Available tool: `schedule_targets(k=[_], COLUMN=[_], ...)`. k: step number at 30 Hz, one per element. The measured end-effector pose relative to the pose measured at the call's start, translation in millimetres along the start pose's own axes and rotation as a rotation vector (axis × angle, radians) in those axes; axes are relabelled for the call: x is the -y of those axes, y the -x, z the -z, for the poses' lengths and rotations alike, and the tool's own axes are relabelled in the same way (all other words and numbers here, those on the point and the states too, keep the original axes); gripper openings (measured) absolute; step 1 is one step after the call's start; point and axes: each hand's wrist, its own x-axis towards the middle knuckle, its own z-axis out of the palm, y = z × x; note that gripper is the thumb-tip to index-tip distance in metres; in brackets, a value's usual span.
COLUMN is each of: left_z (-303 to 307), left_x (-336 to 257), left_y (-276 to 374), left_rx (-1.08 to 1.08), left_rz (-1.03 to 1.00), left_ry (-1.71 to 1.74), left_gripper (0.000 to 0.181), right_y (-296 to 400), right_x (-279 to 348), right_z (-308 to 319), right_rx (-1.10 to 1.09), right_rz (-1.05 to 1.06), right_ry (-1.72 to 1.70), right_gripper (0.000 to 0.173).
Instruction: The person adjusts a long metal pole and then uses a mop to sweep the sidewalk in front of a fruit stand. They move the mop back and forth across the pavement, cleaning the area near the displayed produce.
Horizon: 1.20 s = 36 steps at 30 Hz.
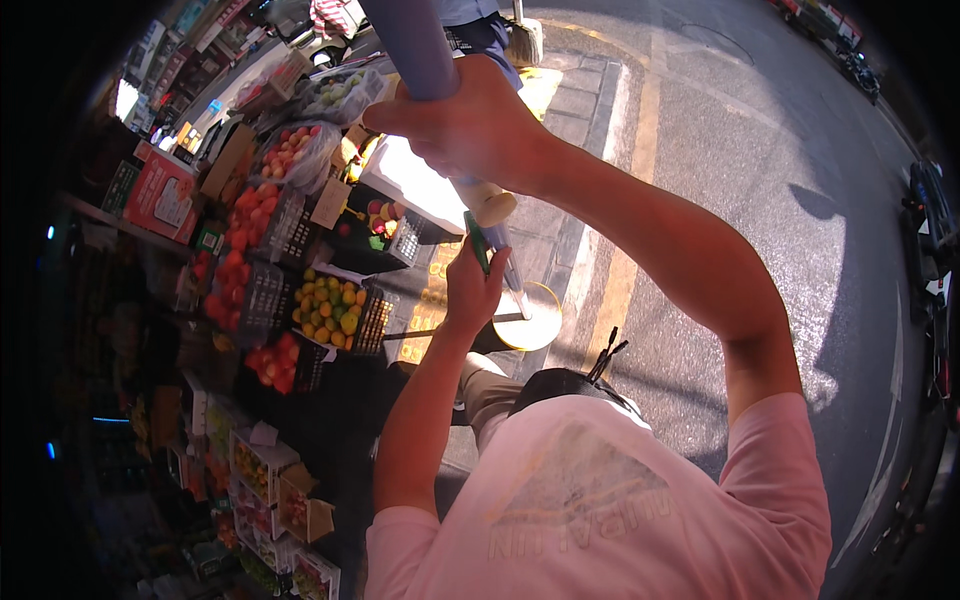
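Observation:
My right hand [487,124] is wrapped around a thick grey-blue pole [420,49] at the top middle. Beneath that hand, a cream-coloured knob [495,208] stands out from the pole. Lower down, my left hand [478,281] grips a green object [477,241] against the pole's thinner part; what exactly the object is, I cannot tell. The pole runs down to a round, pale base [536,326] with a yellow rim, which stands on the pavement. The inner side of each palm is hidden.
Crates of orange and green citrus [328,309] and red fruit [251,214] stand on the left. A white foam box [412,180] lies beyond my left hand. A person in dark shorts [484,41] is at the top. The kerb [600,127] and road run along the right.

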Motion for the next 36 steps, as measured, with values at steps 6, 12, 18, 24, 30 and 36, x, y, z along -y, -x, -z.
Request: schedule_targets(k=[6, 12, 18, 24, 30, 36], left_z=[-1, -1, -1, -4, 3, -1], left_x=[-2, 2, 0, -2, -5, -9], left_y=[1, 3, 3, 3, 6, 1], left_rx=[-0.002, -0.006, -0.001, -0.009, -0.002, 0.018], left_rz=[0.038, 0.024, 0.035, 0.038, 0.037, 0.054], left_ry=[0.035, 0.010, 0.017, 0.048, 0.019, -0.028], left_gripper=[0.035, 0.036, 0.036, 0.034, 0.032, 0.037], right_y=[1, 5, 11, 10, 13, 6], right_x=[-8, -12, -15, -25, -16, 21], right_z=[2, -1, 0, 1, -2, 11], right_rx=[0.023, 0.002, 0.010, 0.029, 0.075, 0.080], right_rz=[-0.035, -0.045, -0.079, -0.064, -0.088, -0.006], right_ry=[-0.017, -0.041, 0.008, -0.013, -0.006, -0.110], right_gripper=[0.022, 0.029, 0.032, 0.031, 0.026, 0.026])
